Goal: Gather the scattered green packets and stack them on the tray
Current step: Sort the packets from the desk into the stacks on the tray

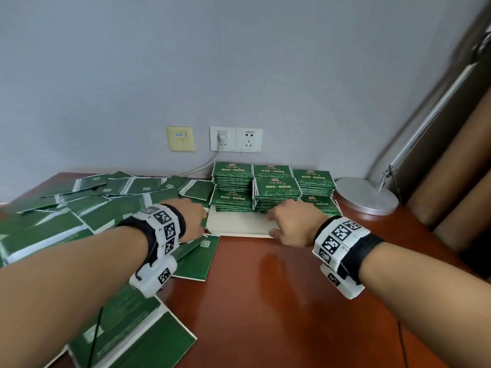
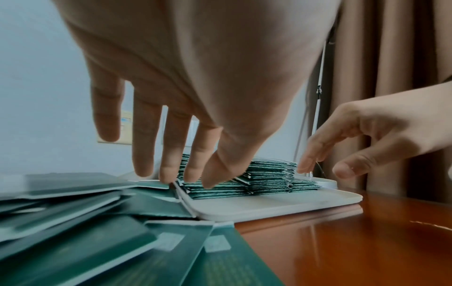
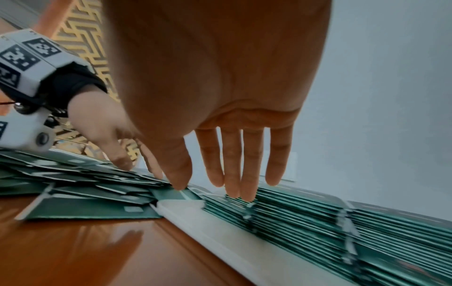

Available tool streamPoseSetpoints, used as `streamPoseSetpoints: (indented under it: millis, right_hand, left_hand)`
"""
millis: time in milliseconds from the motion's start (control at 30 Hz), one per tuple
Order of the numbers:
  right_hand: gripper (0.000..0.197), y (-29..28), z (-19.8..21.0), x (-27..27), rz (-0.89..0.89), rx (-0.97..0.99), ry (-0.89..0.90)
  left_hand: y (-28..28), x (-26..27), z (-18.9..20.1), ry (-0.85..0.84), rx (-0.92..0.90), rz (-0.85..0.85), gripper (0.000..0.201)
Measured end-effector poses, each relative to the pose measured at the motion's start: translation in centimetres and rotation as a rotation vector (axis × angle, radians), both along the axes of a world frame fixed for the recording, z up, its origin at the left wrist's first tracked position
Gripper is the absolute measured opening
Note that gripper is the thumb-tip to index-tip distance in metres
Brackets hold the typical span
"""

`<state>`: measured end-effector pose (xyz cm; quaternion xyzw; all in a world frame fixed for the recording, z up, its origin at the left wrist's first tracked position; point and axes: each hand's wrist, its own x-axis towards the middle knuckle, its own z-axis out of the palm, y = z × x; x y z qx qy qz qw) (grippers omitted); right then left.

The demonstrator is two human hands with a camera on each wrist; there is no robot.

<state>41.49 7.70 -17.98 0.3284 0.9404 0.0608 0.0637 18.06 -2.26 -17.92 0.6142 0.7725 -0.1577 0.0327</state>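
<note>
A white tray (image 1: pixel 239 225) stands at the back of the table. Several stacks of green packets (image 1: pixel 276 188) fill its far part; its near strip is bare. Loose green packets (image 1: pixel 79 211) lie scattered in a heap to the left, up against the tray's left edge. My left hand (image 1: pixel 195 219) hovers over that edge with straight, spread fingers (image 2: pixel 171 170) and holds nothing. My right hand (image 1: pixel 281 221) is over the tray's front. Its straight fingers (image 3: pixel 232 183) point down at the front of the stacks, empty. The left wrist view shows the tray (image 2: pixel 269 205) and the right hand (image 2: pixel 342 154).
A round metal lamp base (image 1: pixel 366 195) stands right of the tray, with brown curtains (image 1: pixel 451 181) behind it. Wall sockets (image 1: pixel 235 139) with a plugged white cable are above the stacks. The wooden tabletop (image 1: pixel 279 301) in front is bare.
</note>
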Motion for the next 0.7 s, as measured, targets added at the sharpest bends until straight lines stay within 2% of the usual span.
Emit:
streamPoseSetpoints:
  millis: [100, 200, 300, 500, 600, 700]
  right_hand:
    - [0.038, -3.3, -0.2, -2.8, 0.088, -0.031, -0.007]
    - [0.023, -6.5, -0.8, -5.4, 0.185, -0.051, -0.020]
    - [0.022, -9.0, -1.9, -7.5, 0.230, -0.090, -0.055]
    - [0.044, -10.3, -4.4, -8.7, 0.342, -0.147, -0.093]
    - [0.046, -10.3, -4.6, -8.4, 0.356, -0.132, -0.065]
    - [0.043, -10.3, -4.2, -8.1, 0.312, -0.092, -0.076]
  left_hand:
    - [-3.3, -1.1, 0.2, 0.011, -0.027, 0.039, 0.040]
    - [-6.2, -2.2, -0.1, -0.006, -0.048, 0.068, 0.037]
    - [-8.5, -3.2, -0.7, -0.044, -0.099, 0.051, 0.037]
    - [-10.0, -2.8, -2.1, -0.126, -0.129, -0.037, 0.040]
    - [-9.8, -2.3, -2.3, -0.147, -0.068, -0.041, 0.035]
    - [-9.4, -1.6, -2.0, -0.128, -0.060, -0.063, 0.037]
